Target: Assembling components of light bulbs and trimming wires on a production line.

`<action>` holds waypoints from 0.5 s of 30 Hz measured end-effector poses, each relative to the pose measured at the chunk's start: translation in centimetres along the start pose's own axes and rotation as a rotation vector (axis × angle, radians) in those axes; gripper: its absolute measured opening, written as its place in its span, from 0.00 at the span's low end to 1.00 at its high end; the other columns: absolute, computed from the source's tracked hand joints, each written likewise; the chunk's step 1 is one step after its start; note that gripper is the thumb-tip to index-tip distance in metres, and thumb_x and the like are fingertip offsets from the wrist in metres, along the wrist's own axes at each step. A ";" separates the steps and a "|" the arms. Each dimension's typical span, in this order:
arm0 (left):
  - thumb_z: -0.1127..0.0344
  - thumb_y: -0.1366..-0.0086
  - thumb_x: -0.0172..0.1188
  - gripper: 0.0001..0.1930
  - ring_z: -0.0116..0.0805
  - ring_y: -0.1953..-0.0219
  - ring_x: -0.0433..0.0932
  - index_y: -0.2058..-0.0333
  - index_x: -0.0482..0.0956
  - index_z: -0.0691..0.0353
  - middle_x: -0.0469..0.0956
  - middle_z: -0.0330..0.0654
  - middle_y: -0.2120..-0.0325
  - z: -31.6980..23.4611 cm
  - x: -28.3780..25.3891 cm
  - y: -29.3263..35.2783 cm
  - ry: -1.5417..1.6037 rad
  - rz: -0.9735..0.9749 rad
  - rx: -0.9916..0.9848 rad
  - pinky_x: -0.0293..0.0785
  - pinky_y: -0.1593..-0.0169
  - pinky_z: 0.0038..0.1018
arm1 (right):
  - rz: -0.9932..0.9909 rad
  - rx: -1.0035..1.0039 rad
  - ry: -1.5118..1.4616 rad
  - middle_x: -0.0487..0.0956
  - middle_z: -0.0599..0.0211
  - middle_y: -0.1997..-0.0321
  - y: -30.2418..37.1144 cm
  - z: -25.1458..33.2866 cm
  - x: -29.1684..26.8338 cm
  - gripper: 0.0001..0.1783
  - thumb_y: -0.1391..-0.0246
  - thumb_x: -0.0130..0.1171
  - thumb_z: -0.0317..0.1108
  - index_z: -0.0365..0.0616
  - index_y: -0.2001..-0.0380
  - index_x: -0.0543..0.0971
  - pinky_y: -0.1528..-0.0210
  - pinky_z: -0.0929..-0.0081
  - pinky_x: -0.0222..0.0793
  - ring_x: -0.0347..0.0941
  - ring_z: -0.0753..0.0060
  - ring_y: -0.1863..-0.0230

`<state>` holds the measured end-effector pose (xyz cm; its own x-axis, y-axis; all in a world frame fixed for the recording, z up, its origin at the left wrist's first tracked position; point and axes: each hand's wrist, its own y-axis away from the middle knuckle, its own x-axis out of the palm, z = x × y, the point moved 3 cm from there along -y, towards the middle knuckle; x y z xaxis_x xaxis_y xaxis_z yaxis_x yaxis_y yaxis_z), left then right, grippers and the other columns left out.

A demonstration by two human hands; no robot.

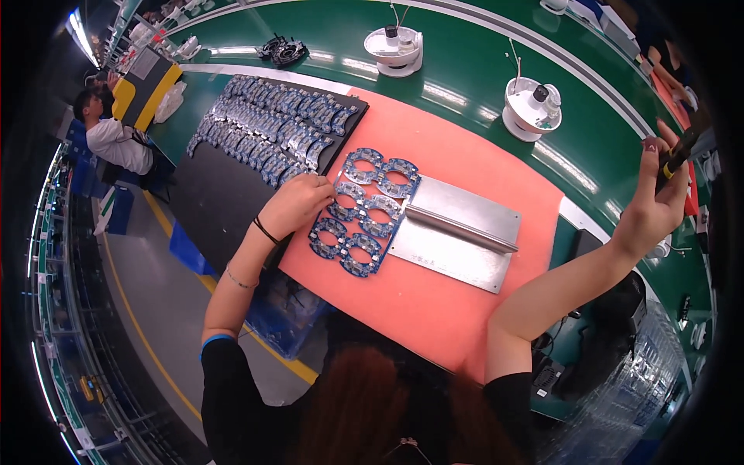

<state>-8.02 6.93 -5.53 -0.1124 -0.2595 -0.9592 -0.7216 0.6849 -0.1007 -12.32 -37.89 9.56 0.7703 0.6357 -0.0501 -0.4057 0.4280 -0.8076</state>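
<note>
Well beyond the mat (457,153), right hand (653,209) clasps a tool (679,153); left hand (297,204) meets panel's (363,206) edge, grip unclear.

White glare on green benchtop (461,74), bent edges

Floor (151,263): grey, marked with yellow stripes (302,371), curving past at left.
Bench (457,46): long, green-topped, glossy, edged in white, catching pale streaks of light.
Lamp (83,37): bright white tube, slanting at the upper left.
Light strips (45,385): thin, white, running down the far left edge.
Racks (74,372): dark, long, stretching along the left side, trimmed with green and white.
Box (160,97): yellow and dark grey, standing at upper left near the bench.
Crate (279,333): blue, sitting low beside the yellow stripes.
</note>
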 end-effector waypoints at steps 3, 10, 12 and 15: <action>0.72 0.42 0.61 0.03 0.48 0.61 0.78 0.69 0.79 0.64 0.79 0.45 0.67 -0.1 -0.2 0.0 -0.031 -0.014 0.044 0.74 0.55 0.39 | 0.003 -0.004 0.021 0.79 0.70 0.60 0.0 -0.1 0.0 0.13 0.37 0.56 0.26 0.36 0.50 0.79 0.46 0.79 0.67 0.74 0.79 0.56; 0.74 0.43 0.54 0.08 0.46 0.59 0.78 0.65 0.79 0.66 0.79 0.47 0.64 -1.0 -0.4 -0.6 -0.223 0.073 0.179 0.74 0.51 0.37 | 0.030 -0.011 0.018 0.80 0.68 0.59 0.0 -0.3 0.0 0.13 0.37 0.56 0.26 0.36 0.50 0.79 0.45 0.78 0.68 0.75 0.78 0.55; 0.74 0.43 0.53 0.09 0.46 0.58 0.78 0.64 0.78 0.66 0.79 0.47 0.63 -0.9 -0.4 -0.8 -0.227 0.082 0.194 0.74 0.51 0.36 | 0.011 -0.019 -0.017 0.80 0.69 0.57 0.1 0.0 0.3 0.13 0.38 0.57 0.26 0.36 0.51 0.79 0.47 0.79 0.68 0.75 0.80 0.56; 0.74 0.42 0.53 0.10 0.46 0.58 0.78 0.61 0.77 0.66 0.79 0.48 0.62 -0.6 -0.3 -1.2 -0.263 0.176 0.176 0.74 0.50 0.36 | 0.009 -0.028 -0.058 0.81 0.70 0.57 0.3 0.7 0.8 0.12 0.40 0.59 0.25 0.38 0.52 0.80 0.48 0.80 0.68 0.75 0.81 0.57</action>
<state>-7.53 5.78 -4.92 -0.0287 0.0411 -0.9987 -0.5759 0.8160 0.0502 -12.18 -36.78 9.73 0.7365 0.6760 -0.0235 -0.3979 0.4049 -0.8232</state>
